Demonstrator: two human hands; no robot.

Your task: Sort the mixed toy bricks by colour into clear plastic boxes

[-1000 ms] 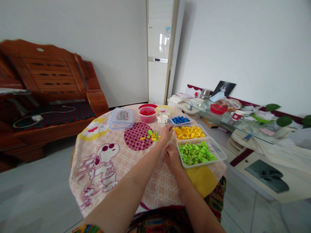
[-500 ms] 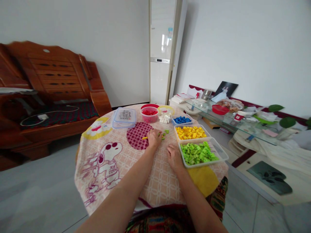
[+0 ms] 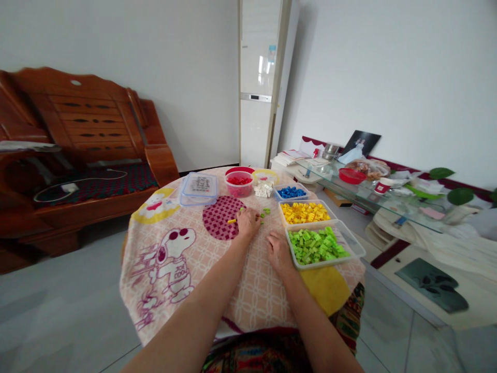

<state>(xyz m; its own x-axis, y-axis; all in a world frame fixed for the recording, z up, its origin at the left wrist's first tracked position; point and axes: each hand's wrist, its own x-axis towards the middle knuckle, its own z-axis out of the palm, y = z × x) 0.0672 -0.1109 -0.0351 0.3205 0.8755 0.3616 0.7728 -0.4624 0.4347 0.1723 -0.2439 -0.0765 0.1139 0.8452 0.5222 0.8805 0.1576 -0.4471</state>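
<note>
My left hand (image 3: 247, 221) lies palm down on a small heap of loose green and yellow bricks (image 3: 264, 212) on the cartoon-print tablecloth (image 3: 174, 248), fingers curled over them; what it grips is hidden. My right hand (image 3: 276, 247) rests on the cloth, fingers bent, beside the clear tray of green bricks (image 3: 316, 245). Behind that tray stands a tray of yellow bricks (image 3: 303, 212).
Further back on the table are a blue-brick box (image 3: 290, 192), a white-brick pile (image 3: 263, 189), a red tub of red bricks (image 3: 238, 183) and a lidded clear box (image 3: 197, 187). A wooden bench (image 3: 77, 150) stands left, a cluttered glass table (image 3: 373, 191) right.
My left hand drew back from the yellow-brick tray to the loose heap and settled on it. The right hand stayed by the green tray. The view shifted slightly.
</note>
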